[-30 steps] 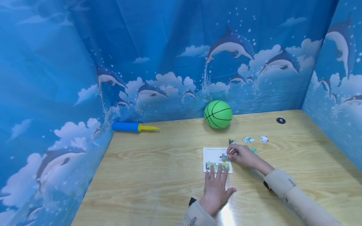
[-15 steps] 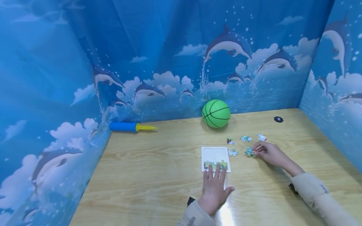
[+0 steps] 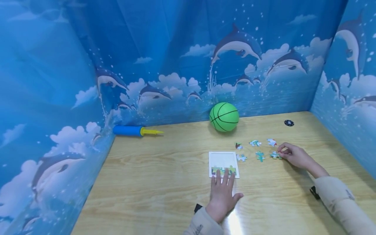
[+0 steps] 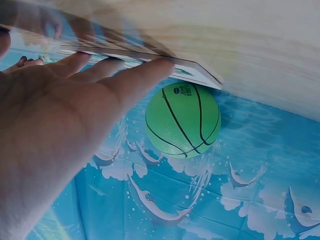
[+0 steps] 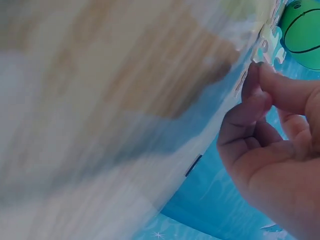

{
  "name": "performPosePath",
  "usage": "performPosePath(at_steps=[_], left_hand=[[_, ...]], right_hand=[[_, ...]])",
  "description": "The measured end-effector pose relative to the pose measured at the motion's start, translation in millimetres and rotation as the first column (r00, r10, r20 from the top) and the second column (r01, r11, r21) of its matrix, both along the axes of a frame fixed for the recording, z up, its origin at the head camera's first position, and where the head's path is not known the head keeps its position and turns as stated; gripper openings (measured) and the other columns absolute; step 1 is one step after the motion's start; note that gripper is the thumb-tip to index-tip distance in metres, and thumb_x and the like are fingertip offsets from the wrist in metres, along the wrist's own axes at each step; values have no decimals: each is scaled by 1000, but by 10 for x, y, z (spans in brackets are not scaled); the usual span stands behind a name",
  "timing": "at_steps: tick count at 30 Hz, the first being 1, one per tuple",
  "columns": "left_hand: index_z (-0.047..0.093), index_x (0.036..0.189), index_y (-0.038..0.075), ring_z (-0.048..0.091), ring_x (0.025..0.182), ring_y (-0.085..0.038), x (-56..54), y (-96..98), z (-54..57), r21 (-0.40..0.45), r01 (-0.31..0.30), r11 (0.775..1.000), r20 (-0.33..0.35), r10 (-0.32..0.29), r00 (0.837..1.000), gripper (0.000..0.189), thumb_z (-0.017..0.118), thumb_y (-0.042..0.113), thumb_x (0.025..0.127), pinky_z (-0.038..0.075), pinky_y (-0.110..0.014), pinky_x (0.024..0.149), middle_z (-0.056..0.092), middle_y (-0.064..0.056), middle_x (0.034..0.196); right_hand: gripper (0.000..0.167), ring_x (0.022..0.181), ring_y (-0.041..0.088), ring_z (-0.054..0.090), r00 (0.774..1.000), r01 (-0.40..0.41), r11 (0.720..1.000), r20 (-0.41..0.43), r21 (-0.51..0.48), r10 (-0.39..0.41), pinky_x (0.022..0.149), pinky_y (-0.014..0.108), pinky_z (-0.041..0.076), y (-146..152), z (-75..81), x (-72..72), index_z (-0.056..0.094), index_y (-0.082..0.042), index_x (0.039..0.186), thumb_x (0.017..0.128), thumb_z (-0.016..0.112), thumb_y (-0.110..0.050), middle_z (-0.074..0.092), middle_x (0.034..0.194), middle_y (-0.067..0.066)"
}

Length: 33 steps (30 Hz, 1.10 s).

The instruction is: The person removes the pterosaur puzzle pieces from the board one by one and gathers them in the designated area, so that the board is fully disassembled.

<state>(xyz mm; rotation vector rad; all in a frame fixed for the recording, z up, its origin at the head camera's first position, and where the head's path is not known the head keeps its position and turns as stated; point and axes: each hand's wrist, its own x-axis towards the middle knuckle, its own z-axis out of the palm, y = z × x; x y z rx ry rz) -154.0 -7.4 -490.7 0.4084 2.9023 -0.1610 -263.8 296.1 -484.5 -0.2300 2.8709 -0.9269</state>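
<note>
A white puzzle tray (image 3: 223,160) lies on the wooden table, with joined green pieces (image 3: 232,169) along its near edge. My left hand (image 3: 222,197) is spread flat, its straight fingertips resting on those pieces and the tray's near rim; in the left wrist view the fingers (image 4: 140,77) reach along the tray's edge. To the right, my right hand (image 3: 297,157) pinches a jigsaw piece (image 3: 274,155) between thumb and fingertips, close over the table. Beside that piece is a green jigsaw piece (image 3: 260,156). Another piece (image 3: 242,158) lies against the tray's right side.
More loose jigsaw pieces (image 3: 255,143) lie in a row behind. A green ball (image 3: 224,117) stands at the back wall, a black chip (image 3: 289,123) at the back right. A blue and yellow hand pump (image 3: 127,131) lies at the back left. Dolphin-printed curtains enclose the table.
My right hand has carried its jigsaw piece from over the tray to the right, past the green piece, to the right end of the loose pieces. My left hand has stayed on the tray.
</note>
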Motion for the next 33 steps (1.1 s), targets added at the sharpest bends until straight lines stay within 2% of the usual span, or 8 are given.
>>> performPosePath(at_steps=[10, 20, 26, 29, 30, 33], left_hand=[[22, 154, 35, 24, 150, -25, 10, 1, 21, 9, 3, 1000, -1, -3, 1000, 75, 29, 73, 91, 28, -40, 121, 19, 8, 163], [21, 155, 36, 23, 150, -24, 17, 14, 13, -4, 3, 1000, 3, -3, 1000, 74, 28, 74, 91, 28, -39, 121, 19, 8, 163], [21, 155, 36, 23, 150, -24, 17, 22, -16, -5, 14, 1000, -1, -14, 1000, 74, 27, 74, 91, 28, -40, 121, 19, 8, 163], [22, 154, 36, 24, 150, -24, 18, 15, -15, -4, 12, 1000, 0, -12, 1000, 74, 27, 74, 91, 28, -40, 121, 19, 8, 163], [22, 154, 35, 24, 150, -24, 18, 12, -10, -4, 12, 1000, -4, -12, 1000, 74, 28, 74, 91, 28, -40, 121, 20, 8, 163], [23, 154, 35, 25, 149, -25, 9, 8, 1, -15, 14, 1000, -18, -14, 1000, 74, 28, 74, 91, 29, -40, 121, 21, 8, 163]], right_hand=[[11, 92, 45, 63, 999, -20, 999, 25, 25, 19, 81, 59, 51, 6, -39, -96, 58, 7, 101, 91, 57, 2, 65, 96, 30], [18, 90, 42, 60, 999, 7, 998, 45, 66, -10, 81, 55, 51, -40, -12, -91, 58, 14, 105, 90, 53, 7, 62, 94, 29], [16, 88, 42, 61, 997, 22, 999, -76, 41, -19, 78, 54, 53, -171, -28, -22, 60, 14, 103, 89, 53, 10, 63, 93, 28], [14, 85, 38, 62, 989, -12, 1000, -150, -14, 10, 75, 50, 55, -386, -25, 27, 63, 11, 100, 89, 55, 10, 64, 93, 25], [11, 82, 34, 62, 981, -32, 999, -193, -41, 24, 72, 46, 56, -475, -38, 33, 64, 10, 97, 88, 57, 9, 65, 90, 23], [11, 81, 27, 63, 968, -95, 990, -242, -100, 69, 72, 41, 57, -779, -22, 62, 66, 5, 97, 88, 60, 6, 67, 92, 19]])
